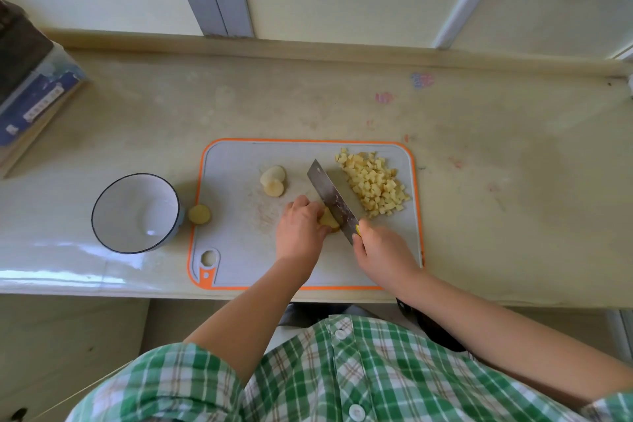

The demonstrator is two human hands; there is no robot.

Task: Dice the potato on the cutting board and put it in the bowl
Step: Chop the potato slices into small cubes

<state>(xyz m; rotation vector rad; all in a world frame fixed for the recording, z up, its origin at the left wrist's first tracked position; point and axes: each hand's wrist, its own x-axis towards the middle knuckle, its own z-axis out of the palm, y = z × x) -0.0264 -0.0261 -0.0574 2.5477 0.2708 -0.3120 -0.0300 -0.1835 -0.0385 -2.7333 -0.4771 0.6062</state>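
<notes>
**A:** Where is the potato just now?

**B:** In several lots. The held piece (329, 221) sits a little below the middle of the frame on the cutting board (233, 216), which is grey with an orange edge. A heap of small cubes (375, 183) lies along the board's right side. Two rounded peeled chunks (273, 180) lie touching each other, up and to the left of the hands. A small round end piece (199, 214) lies off the board on the counter (479, 181).

**A:** And the hands?

**B:** The left hand (299, 233) is curled over the held piece, with its fingers bent down onto it and pinning it to the board. The right hand (380, 250) is closed round the handle of the knife (330, 197). Only a bit of yellow handle shows above the knuckles.

**A:** How does the knife lie?

**B:** The blade runs from the right hand up and to the left, close against the right face of the held piece. I cannot tell whether the edge touches the board.

**A:** The bowl?

**B:** The bowl (116, 202) is white with a dark rim and stands upright on the counter at the left of the frame. It is near the board's left edge but apart from it. The end piece lies between the two, just beside the bowl's wall.

**A:** Anything else?

**B:** A blue box (30, 89) lies in the upper left of the frame. A green checked shirt (342, 370) fills the bottom.
</notes>
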